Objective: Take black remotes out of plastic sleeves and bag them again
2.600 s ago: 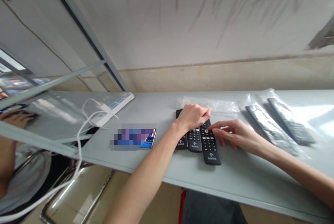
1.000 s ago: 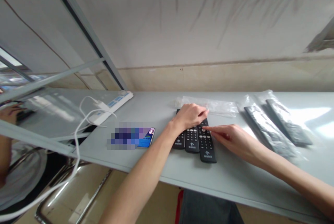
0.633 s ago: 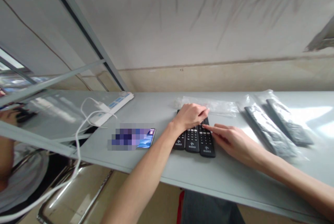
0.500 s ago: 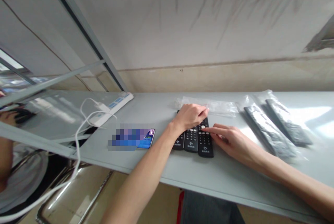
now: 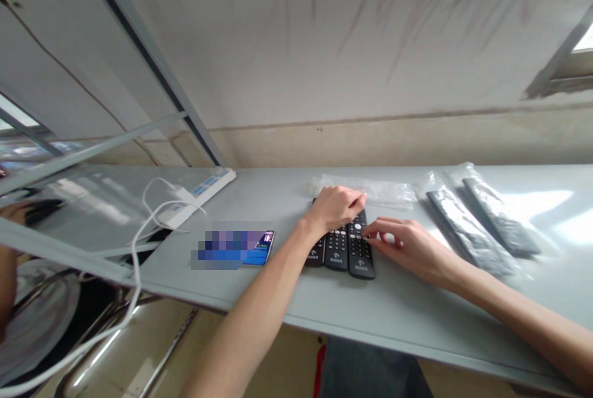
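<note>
Since the earliest frame, the right remote (image 5: 360, 256) has shifted toward the far side of the table (image 5: 417, 317), and its near end now sits closer in line with its neighbours. The right hand (image 5: 407, 243) has also drawn its extended index finger back from the buttons.

Current positions:

Three black remotes lie side by side, buttons up: the left remote (image 5: 315, 256), the middle remote (image 5: 336, 256) and the right remote. The left hand (image 5: 336, 207) lies across their far portions with fingers curled; its underside is hidden, so any grip cannot be told. The right hand's fingers are bent, narrowly spaced, with tips at the right remote's right edge; whether they grip it cannot be told.

Surroundings: clear plastic (image 5: 389, 193) lies beyond the remotes. Two bagged remotes (image 5: 456, 219) lie to the right. A phone (image 5: 264, 249) lies to the left, nearer than the power strip (image 5: 213, 185).
</note>
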